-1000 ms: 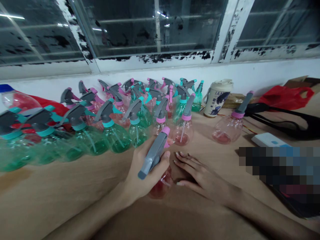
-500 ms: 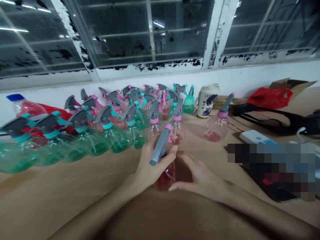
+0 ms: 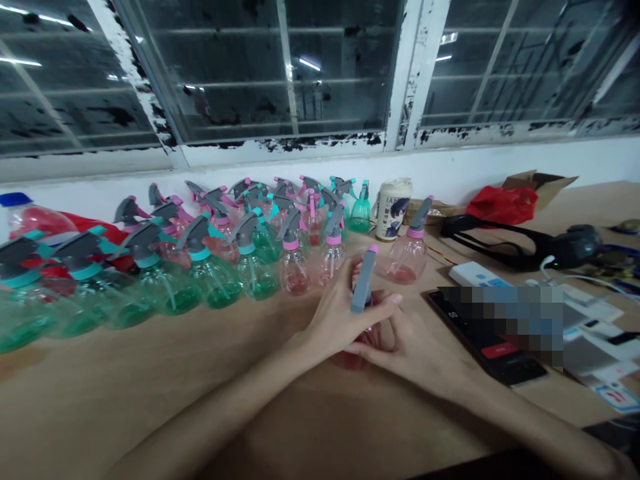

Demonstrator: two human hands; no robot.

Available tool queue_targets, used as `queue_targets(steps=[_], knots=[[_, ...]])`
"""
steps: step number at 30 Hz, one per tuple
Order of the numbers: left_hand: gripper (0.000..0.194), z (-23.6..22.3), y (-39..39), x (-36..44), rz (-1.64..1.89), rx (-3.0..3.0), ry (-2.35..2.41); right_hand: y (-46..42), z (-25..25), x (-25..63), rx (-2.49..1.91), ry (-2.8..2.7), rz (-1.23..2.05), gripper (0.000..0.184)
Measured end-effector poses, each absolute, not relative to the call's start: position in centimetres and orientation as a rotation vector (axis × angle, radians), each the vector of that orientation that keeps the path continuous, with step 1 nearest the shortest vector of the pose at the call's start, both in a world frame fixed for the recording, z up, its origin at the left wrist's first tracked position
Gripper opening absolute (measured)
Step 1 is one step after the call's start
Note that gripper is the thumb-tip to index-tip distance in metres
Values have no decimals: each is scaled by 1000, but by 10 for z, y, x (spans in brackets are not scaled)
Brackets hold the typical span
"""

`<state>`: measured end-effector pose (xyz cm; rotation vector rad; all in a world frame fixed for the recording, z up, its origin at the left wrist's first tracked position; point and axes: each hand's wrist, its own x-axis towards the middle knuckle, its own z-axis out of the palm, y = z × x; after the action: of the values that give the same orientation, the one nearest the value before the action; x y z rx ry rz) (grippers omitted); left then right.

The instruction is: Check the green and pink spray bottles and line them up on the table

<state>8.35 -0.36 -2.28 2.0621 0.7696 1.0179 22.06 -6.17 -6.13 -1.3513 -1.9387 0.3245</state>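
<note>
In front of me stands a pink spray bottle (image 3: 349,361) with a grey trigger head and a pink nozzle tip pointing away from me. My left hand (image 3: 336,319) is closed around its neck and upper part, thumb lying across the near side under the head. Lower down, my right hand (image 3: 417,343) wraps the bottle's right side, its thumb across the front. The fingers of both hands meet there and hide much of the body. Just beyond are pink-collared spray bottles (image 3: 296,272), and another pink one (image 3: 404,257) stands to the right.
Rows of green spray bottles (image 3: 217,283) and pink ones fill the left and back. A paper cup (image 3: 393,210), red plastic bag (image 3: 503,205), black strap device (image 3: 530,243) and phone (image 3: 520,370) lie around the right side. A capped bottle (image 3: 35,220) stands far left.
The held spray bottle has moved right along the table with my left hand. My right hand has closed in around its body. The view has swung slightly right.
</note>
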Motion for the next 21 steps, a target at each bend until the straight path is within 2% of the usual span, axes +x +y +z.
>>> queue_targets(steps=[2,4,10,21], knots=[[66,-29,-4,81,996,2074,780,-58,-59,231,-1387,-1954,310,41],[68,-42,-5,74,984,2082,837,-50,-60,243,-1408,-1975,205,41],[30,-75,-19,35,910,2094,1064,-12,-62,274,-1524,-1910,-167,58],[17,-75,-26,8,798,2220,1127,26,-45,268,-1866,-1785,-306,51]])
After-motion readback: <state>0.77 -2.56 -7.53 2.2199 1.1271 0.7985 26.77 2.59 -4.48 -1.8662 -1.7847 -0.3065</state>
